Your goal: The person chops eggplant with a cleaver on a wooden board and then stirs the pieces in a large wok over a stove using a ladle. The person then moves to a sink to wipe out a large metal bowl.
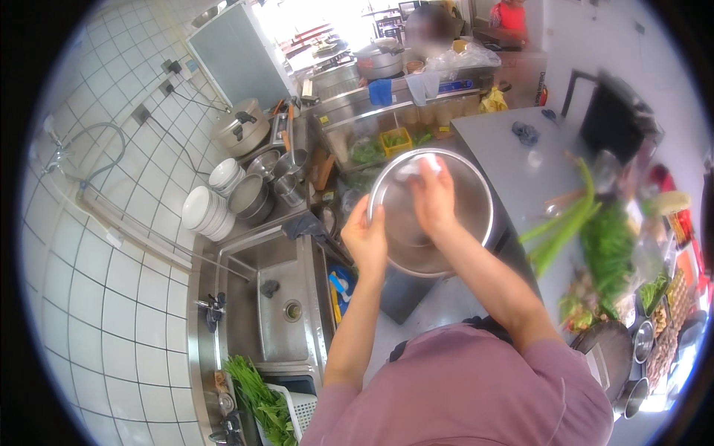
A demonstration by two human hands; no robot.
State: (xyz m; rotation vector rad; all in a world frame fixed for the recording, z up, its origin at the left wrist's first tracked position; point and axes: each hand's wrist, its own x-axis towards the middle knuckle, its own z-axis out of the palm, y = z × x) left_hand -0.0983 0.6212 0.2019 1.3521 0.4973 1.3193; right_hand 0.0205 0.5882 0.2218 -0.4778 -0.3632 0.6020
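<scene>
A round stainless steel bowl (463, 223) is tilted in front of my chest, its open side towards me. My left hand (365, 234) grips its rim on the left, thumb inside. Within the bowl, my right hand (434, 192) presses a crumpled white tissue or cloth (427, 163) near the far inner wall. The fingers hide part of the white piece. Below the bowl, a dark box-like surface (407, 292) shows between my arms.
Left of me is a steel sink (284, 323) holding a dark rag (269, 287). Stacked white plates (205, 212) and pots stand beyond it. Leafy greens (251, 384) fill the near basin. Vegetables (608, 251) lie on the grey worktop (496, 145) at right. A person in red (509, 19) is far off.
</scene>
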